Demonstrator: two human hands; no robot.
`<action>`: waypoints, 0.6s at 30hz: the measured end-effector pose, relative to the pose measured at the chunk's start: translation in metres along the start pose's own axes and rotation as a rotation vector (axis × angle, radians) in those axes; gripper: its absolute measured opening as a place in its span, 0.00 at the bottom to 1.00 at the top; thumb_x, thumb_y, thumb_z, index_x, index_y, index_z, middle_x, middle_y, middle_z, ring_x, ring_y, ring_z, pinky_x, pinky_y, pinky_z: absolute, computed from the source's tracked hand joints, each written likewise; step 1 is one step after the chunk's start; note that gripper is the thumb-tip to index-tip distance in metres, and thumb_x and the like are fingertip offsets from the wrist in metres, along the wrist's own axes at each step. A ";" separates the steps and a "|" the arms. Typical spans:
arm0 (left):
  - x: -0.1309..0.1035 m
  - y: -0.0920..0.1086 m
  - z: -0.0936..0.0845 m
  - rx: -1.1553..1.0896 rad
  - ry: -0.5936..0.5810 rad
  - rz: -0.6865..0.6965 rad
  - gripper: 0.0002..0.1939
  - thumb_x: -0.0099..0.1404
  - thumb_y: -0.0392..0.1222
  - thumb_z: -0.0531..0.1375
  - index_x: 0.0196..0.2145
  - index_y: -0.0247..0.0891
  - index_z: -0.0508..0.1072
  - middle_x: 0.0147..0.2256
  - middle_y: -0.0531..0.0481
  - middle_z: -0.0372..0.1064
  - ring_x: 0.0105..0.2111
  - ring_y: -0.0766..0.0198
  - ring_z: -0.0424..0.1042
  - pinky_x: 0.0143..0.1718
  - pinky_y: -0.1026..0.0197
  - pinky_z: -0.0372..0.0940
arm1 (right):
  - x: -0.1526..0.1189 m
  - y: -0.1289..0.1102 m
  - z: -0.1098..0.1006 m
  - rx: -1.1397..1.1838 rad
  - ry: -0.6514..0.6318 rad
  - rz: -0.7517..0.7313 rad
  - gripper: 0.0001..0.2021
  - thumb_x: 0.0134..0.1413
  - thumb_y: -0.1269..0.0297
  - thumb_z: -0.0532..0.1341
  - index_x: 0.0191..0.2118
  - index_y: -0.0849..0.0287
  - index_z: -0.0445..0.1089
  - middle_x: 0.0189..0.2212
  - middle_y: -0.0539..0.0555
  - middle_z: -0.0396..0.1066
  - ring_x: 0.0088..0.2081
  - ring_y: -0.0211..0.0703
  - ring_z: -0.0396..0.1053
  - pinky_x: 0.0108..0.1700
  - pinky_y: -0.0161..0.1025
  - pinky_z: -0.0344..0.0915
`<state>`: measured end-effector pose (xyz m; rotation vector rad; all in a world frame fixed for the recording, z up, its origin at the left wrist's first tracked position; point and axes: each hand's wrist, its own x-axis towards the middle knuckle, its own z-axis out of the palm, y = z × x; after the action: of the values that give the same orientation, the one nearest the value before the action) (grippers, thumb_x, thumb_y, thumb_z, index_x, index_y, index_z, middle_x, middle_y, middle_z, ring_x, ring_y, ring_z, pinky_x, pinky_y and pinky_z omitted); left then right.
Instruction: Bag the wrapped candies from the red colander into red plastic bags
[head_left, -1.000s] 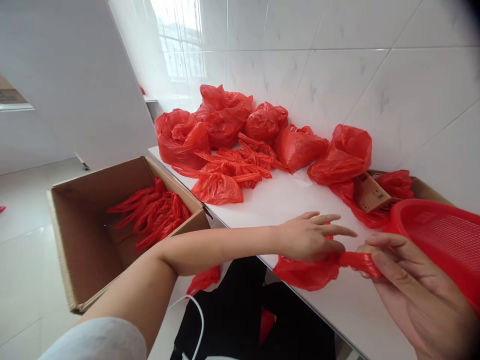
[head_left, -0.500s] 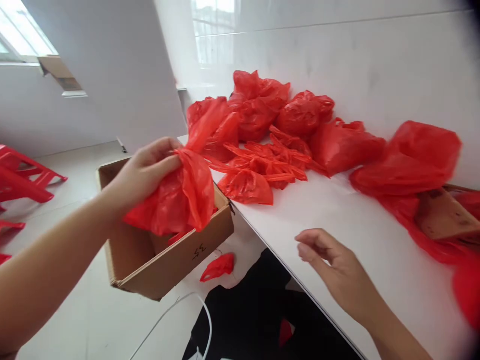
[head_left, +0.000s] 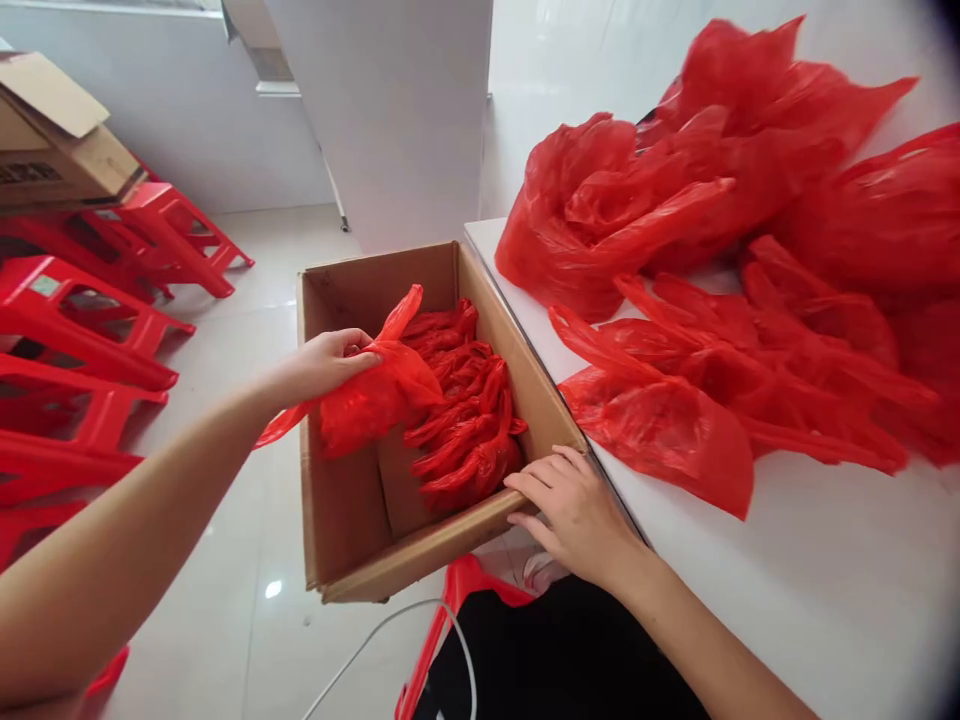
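My left hand (head_left: 326, 367) is closed on the gathered top of a red plastic bag (head_left: 375, 398) and holds it above the left part of an open cardboard box (head_left: 431, 540). What the bag holds cannot be made out. My right hand (head_left: 574, 508) grips the box's near right corner, fingers over the rim and thumb on the outer side. Inside the box, several knotted red bags (head_left: 469, 410) lie in rows along the right wall, while bare cardboard shows at the left.
To the right, a white table (head_left: 817, 560) bears large red bags (head_left: 600, 215) and a pile of loose red bags (head_left: 712, 370). Red plastic stools (head_left: 82, 320) stand at the left, with another carton (head_left: 60, 150) on top. A white cable (head_left: 390, 630) hangs in front.
The view has turned left toward the box. My left hand has brought the red bag over the box's left part. My right hand has moved from above the table onto the box rim.
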<state>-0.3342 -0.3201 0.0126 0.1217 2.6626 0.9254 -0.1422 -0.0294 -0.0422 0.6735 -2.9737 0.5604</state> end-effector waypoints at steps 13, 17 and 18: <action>0.140 -0.028 0.012 0.452 0.014 -0.099 0.13 0.52 0.48 0.63 0.33 0.38 0.75 0.34 0.44 0.74 0.34 0.52 0.70 0.32 0.59 0.59 | 0.004 0.018 0.004 0.190 -0.088 0.013 0.03 0.52 0.68 0.66 0.34 0.54 0.73 0.31 0.49 0.71 0.36 0.42 0.63 0.42 0.42 0.53; 0.155 -0.035 0.017 0.509 -0.056 -0.102 0.12 0.50 0.48 0.64 0.32 0.40 0.77 0.32 0.45 0.74 0.33 0.53 0.70 0.33 0.60 0.59 | 0.004 0.021 0.004 0.235 -0.061 0.025 0.04 0.52 0.67 0.66 0.35 0.54 0.74 0.31 0.49 0.72 0.36 0.42 0.63 0.42 0.42 0.53; 0.157 -0.035 0.016 0.522 -0.063 -0.101 0.12 0.50 0.48 0.64 0.32 0.40 0.77 0.32 0.46 0.74 0.33 0.54 0.70 0.33 0.60 0.59 | 0.003 0.021 0.004 0.241 -0.057 0.026 0.04 0.51 0.68 0.66 0.35 0.53 0.74 0.31 0.49 0.72 0.36 0.42 0.63 0.42 0.42 0.53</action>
<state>-0.4768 -0.3100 -0.0629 0.1290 2.7545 0.1771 -0.1540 -0.0147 -0.0525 0.6778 -2.9991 0.9282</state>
